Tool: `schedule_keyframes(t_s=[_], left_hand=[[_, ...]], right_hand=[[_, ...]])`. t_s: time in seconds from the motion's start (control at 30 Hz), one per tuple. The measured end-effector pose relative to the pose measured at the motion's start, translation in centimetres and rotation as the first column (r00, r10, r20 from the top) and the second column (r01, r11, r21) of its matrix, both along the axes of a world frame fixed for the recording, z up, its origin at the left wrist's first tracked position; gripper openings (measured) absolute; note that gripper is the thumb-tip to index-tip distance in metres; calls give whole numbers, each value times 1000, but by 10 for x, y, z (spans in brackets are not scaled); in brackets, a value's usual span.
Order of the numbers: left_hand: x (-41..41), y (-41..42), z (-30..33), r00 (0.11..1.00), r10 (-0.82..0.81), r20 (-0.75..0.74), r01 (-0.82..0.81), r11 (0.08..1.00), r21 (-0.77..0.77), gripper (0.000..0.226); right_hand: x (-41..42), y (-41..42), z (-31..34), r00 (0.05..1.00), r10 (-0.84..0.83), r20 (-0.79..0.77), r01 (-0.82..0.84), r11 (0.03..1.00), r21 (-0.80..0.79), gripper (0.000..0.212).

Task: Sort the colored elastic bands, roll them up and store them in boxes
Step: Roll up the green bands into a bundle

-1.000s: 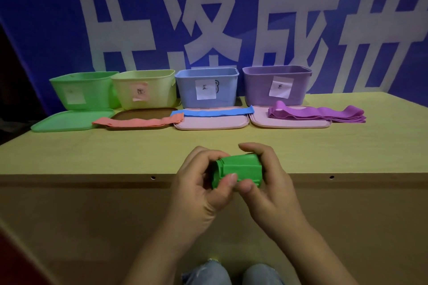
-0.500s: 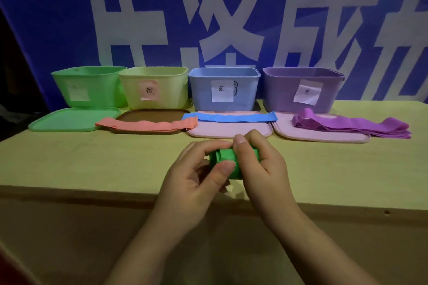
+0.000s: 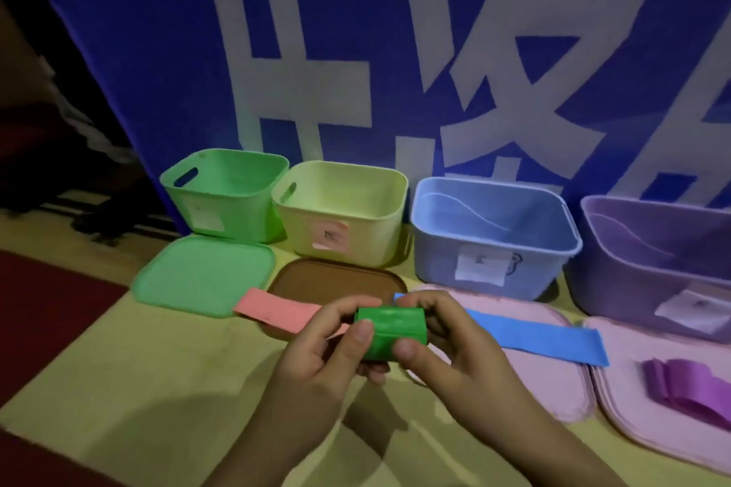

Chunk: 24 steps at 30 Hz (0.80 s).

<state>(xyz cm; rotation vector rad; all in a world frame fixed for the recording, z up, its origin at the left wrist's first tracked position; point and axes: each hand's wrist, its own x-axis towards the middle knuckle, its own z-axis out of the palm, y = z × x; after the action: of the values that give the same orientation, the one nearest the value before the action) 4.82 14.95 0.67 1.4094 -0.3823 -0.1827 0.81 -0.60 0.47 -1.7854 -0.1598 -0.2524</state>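
Observation:
A rolled green elastic band (image 3: 391, 330) is held above the table between both hands. My left hand (image 3: 320, 360) grips its left end, thumb on the front. My right hand (image 3: 451, 352) grips the right end, thumb under the roll. Behind them stand the green box (image 3: 229, 194), the yellow box (image 3: 344, 217), the blue box (image 3: 494, 233) and the purple box (image 3: 656, 261), all without lids. A pink band (image 3: 277, 308) lies flat across the brown lid. A blue band (image 3: 542, 336) lies on a pink lid. Purple bands (image 3: 688, 387) are piled at the right.
A green lid (image 3: 201, 273), a brown lid (image 3: 340, 277) and two pink lids (image 3: 553, 380) lie in front of the boxes on the yellow-green table (image 3: 158, 368). A blue banner with white characters hangs behind. The table's left edge meets a dark red floor.
Both hands carried the green roll forward over the table toward the boxes. The view came closer and turned left, so the boxes look larger.

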Motion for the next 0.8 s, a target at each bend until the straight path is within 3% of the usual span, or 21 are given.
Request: schedule_keyframes(t_s=[0.1,0.2,0.27,0.47,0.6,0.7,0.8], left_hand=[[35,30,34,999,38,-33,-39,999,-21,21],[73,57,59,993,58,-101,-67,994,-87,17],[102,75,72,987,60,-151,-77,991,-113,28],[218,133,91,973,-20,-232,-4,995,-103,28],[309,171,79,999,-33,-17,36,960,277,20],[371,182,63,960,-67,273,-119,782,612,33],[418,185,38,940,-119,320,-184,614,768,29]], right_hand=[[42,18,39,990,140,-17,-141,988,-68,47],[90,40,69,992,126,4,-123,975,-185,51],[126,58,86,992,125,29,-114,961,-250,53],[248,110,116,995,92,-29,-97,948,-304,47],[330,131,115,993,97,-72,-119,882,-456,50],[384,139,100,987,97,-131,-153,824,-546,48],[432,149,71,978,84,-190,-191,725,-662,51]])
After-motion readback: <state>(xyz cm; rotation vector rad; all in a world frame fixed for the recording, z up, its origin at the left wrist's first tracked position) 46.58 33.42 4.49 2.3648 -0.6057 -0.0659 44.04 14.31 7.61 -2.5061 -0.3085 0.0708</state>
